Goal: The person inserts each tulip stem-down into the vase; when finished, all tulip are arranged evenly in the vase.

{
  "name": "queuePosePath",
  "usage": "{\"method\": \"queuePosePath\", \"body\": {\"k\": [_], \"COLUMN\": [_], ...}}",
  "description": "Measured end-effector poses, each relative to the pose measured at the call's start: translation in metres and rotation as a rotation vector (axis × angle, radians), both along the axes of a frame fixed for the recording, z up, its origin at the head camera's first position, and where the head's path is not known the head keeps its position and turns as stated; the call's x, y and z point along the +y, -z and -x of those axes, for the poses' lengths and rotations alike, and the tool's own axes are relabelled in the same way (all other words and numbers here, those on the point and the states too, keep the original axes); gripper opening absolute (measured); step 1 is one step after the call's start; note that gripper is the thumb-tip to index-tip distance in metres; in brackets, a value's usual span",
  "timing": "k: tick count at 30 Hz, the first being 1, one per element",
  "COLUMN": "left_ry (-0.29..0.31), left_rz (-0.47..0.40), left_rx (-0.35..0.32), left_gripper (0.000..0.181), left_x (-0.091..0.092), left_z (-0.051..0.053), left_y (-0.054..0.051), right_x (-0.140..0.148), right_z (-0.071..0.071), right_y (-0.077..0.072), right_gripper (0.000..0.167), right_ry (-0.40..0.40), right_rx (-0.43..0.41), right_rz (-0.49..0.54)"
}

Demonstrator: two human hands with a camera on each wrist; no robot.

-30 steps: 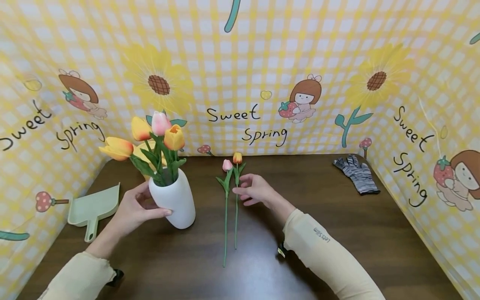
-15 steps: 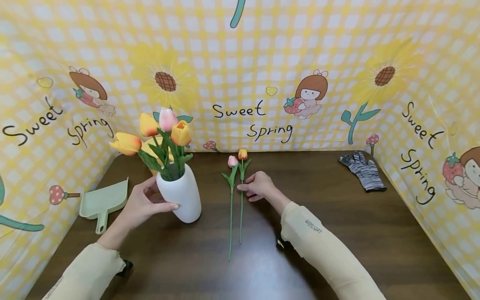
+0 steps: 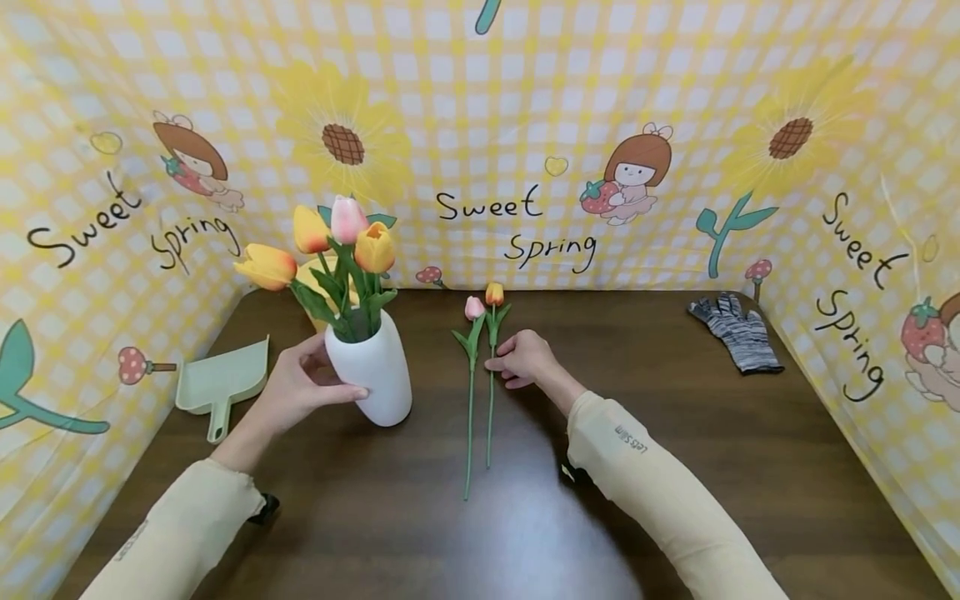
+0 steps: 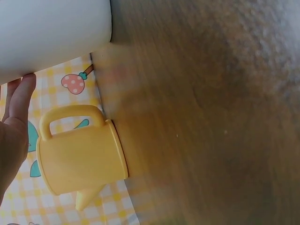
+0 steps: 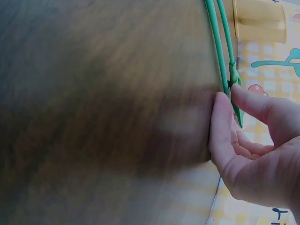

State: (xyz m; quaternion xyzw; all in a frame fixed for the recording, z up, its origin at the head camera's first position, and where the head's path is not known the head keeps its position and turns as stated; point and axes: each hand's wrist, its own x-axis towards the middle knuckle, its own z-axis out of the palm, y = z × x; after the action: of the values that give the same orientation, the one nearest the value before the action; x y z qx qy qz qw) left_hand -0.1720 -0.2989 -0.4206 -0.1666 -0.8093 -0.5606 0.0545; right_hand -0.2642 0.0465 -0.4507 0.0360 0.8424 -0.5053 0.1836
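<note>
My left hand (image 3: 294, 385) grips the side of a white vase (image 3: 372, 375), thumb across its front; the far fingers are partly hidden behind it. Several artificial tulips, yellow-orange ones and a pink tulip (image 3: 348, 220), stand in the vase. Two long-stemmed tulips lie side by side on the table: a pink one (image 3: 470, 400) on the left and an orange one (image 3: 491, 417) on the right. With thumb and index finger, my right hand (image 3: 527, 358) pinches the orange tulip's stem just below its leaves. The right wrist view shows the green stem (image 5: 215, 42) between those fingertips.
Behind the vase stands a yellow watering can (image 4: 82, 159). A pale green dustpan (image 3: 225, 377) lies at the left, and a grey knitted glove (image 3: 738, 335) at the back right. Yellow checked cloth (image 3: 495, 108) walls the brown table (image 3: 360, 517) at the back and sides.
My right thumb and fingers have drawn together on the orange tulip's stem. The left hand keeps its grip on the vase. The head view has shifted slightly.
</note>
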Motion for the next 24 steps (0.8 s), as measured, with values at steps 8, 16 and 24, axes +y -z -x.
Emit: {"method": "queuePosePath", "body": {"k": [8, 16, 24], "left_ry": [-0.013, -0.017, -0.004], "left_rz": [0.013, 0.018, 0.026], "left_rx": [-0.007, 0.003, -0.001], "left_gripper": [0.070, 0.071, 0.069], "left_x": [0.000, 0.000, -0.002], "left_z": [0.001, 0.002, 0.001], "left_y": [0.002, -0.003, -0.002], "right_x": [0.000, 0.001, 0.013], "right_z": [0.003, 0.009, 0.010], "right_y": [0.001, -0.004, -0.005], "right_gripper": [0.027, 0.023, 0.029], "right_ry": [-0.005, -0.021, -0.072], "right_rx": [-0.005, -0.010, -0.124], "right_rz": [-0.029, -0.017, 0.116]}}
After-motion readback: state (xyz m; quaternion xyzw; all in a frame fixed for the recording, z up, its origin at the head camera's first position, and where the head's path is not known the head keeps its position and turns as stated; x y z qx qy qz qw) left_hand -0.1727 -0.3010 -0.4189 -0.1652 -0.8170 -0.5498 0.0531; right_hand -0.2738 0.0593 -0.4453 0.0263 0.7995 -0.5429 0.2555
